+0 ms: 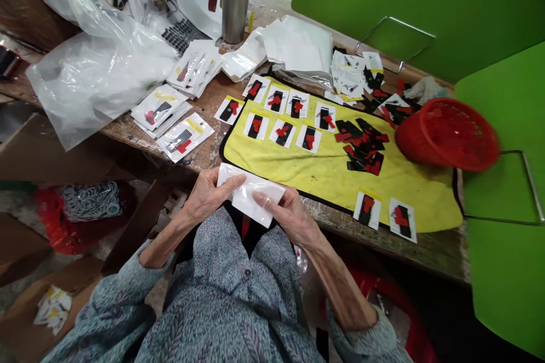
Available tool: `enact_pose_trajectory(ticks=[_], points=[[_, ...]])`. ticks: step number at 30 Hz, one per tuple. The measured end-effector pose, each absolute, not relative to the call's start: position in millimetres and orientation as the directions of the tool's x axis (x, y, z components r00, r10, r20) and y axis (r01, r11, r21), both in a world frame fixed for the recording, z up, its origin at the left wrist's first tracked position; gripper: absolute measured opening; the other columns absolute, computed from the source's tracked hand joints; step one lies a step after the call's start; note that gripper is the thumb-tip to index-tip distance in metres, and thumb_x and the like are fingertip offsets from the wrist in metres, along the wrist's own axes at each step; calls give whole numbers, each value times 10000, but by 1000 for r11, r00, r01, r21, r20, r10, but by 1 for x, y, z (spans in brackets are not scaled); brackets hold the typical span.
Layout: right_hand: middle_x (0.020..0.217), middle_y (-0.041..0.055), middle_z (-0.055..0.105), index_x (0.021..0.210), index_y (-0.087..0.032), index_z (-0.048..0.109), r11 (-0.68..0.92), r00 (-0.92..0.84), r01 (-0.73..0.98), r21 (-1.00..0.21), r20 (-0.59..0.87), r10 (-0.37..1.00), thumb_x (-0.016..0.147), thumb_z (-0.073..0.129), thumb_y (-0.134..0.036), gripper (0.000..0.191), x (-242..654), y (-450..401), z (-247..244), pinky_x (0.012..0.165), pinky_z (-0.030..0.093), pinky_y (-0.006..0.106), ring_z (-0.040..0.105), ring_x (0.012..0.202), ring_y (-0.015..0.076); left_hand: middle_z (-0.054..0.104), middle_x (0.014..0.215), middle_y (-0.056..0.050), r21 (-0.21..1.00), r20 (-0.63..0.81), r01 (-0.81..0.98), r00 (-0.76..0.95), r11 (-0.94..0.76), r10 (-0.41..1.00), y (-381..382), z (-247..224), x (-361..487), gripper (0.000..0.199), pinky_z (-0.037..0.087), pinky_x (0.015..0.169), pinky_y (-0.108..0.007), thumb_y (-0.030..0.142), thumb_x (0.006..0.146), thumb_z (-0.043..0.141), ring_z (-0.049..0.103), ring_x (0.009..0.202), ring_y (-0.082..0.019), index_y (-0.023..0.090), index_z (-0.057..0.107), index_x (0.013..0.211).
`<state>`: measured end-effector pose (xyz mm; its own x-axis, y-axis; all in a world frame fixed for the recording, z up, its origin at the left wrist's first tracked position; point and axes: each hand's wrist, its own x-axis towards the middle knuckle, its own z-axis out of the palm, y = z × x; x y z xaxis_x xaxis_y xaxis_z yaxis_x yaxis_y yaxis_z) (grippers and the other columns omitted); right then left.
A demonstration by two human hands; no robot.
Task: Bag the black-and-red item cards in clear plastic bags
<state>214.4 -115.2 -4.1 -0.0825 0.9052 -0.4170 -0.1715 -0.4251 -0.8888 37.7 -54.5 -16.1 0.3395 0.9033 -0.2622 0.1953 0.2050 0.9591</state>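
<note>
Two bare hands, one packet; clock positions are read from that packet. Item: flat rectangular white glossy packet (250,204), at the centre, just short of the near edge of a worn brown wooden bench (204,154), over the person's lap. Left hand (208,195) – pinching the packet's left end, thumb laid on top. Right hand (292,212) – pinching its right end, thumb likewise on top.

At 1 to 3 o'clock: rectangular yellow cloth with black edging (293,173), spread on the bench. Toward its far left side, eight small white rectangular cards with black-and-red pieces (282,133), set out in uneven rows, the leftmost lying at the black edging. At 3 o'clock, two similar white cards (367,210) at the cloth's near edge. At 2 o'clock, a heap of loose flat black-and-red pieces (361,144); beyond it, a tilted round red plastic basket (451,136).

At 12 o'clock: upright cylindrical brushed-steel flask (237,0). Near 1 o'clock: stack of flat white sheets or sleeves (298,42); which, cannot be told. At 10 to 11 o'clock: piles of white packets with yellow strips (159,106), beside crumpled translucent plastic bags (106,62).
</note>
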Motion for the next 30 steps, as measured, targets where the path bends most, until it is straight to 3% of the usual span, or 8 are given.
enact_pose_trajectory(ticks=[2, 4, 7, 15, 18, 20, 25, 30], points=[[745, 8, 664, 850, -174, 707, -437, -64, -113, -893, -432, 900, 771, 733, -495, 331, 215, -112, 0, 544, 420, 244, 543, 610, 132, 645, 1106, -120, 923, -25, 369, 340, -108, 940, -55, -11, 35, 599, 475, 870, -422, 573, 714, 736, 591, 1000, -273, 155, 632, 1129], [694, -3, 633, 831, -174, 697, -441, -76, -57, -895, -437, 896, 780, 721, -494, 325, 216, -108, 4, 510, 377, 234, 500, 572, 119, 545, 1315, -139, 781, 188, 463, 464, -418, 866, -57, -6, 32, 780, 347, 1041, -500, 565, 656, 793, 474, 1225, -336, 194, 541, 1295], [651, -21, 590, 773, -184, 676, -425, -135, -6, -905, -421, 897, 778, 722, -485, 304, 216, -101, 6, 500, 347, 233, 461, 556, 111, 575, 1272, -121, 661, 225, 439, 658, -609, 719, -60, -2, 31, 738, 310, 1048, -484, 560, 709, 759, 487, 1205, -314, 222, 515, 1318], [635, -22, 537, 765, -166, 634, -412, -329, 33, -910, -400, 856, 807, 664, -523, 361, 222, -83, 3, 483, 317, 217, 421, 534, 92, 697, 982, -66, 664, 256, 431, 636, -611, 728, -54, -9, 30, 352, 359, 938, -416, 462, 823, 688, 611, 925, -238, 210, 635, 1063], [670, -15, 554, 840, -173, 636, -291, -287, 197, -936, -338, 896, 858, 604, -491, 320, 234, -59, 8, 523, 358, 234, 461, 565, 107, 697, 869, -48, 702, 266, 454, 547, -548, 794, -51, -15, 23, 327, 384, 876, -397, 468, 805, 707, 615, 827, -221, 205, 651, 991], [680, -7, 563, 843, -177, 632, -134, -174, 390, -911, -216, 961, 890, 561, -414, 252, 239, -32, 9, 574, 385, 259, 492, 604, 129, 695, 852, -50, 721, 287, 455, 489, -522, 823, -49, -20, 18, 340, 393, 838, -386, 460, 789, 727, 613, 805, -217, 195, 651, 990], [849, 71, 639, 852, -176, 643, 197, -152, 770, -606, 126, 980, 887, 502, -184, 145, 228, 53, -5, 772, 428, 353, 564, 799, 214, 700, 964, -69, 720, 315, 459, 450, -520, 835, -48, -28, 9, 356, 396, 852, -386, 415, 792, 740, 623, 897, -224, 189, 631, 1045], [1026, 155, 624, 996, -147, 649, 283, -273, 918, -277, 75, 959, 867, 633, -291, 194, 214, 104, -25, 906, 387, 449, 511, 1019, 324, 692, 908, -57, 753, 285, 473, 392, -457, 875, -51, -29, 1, 360, 416, 839, -389, 452, 785, 735, 621, 858, -221, 204, 645, 1030]])
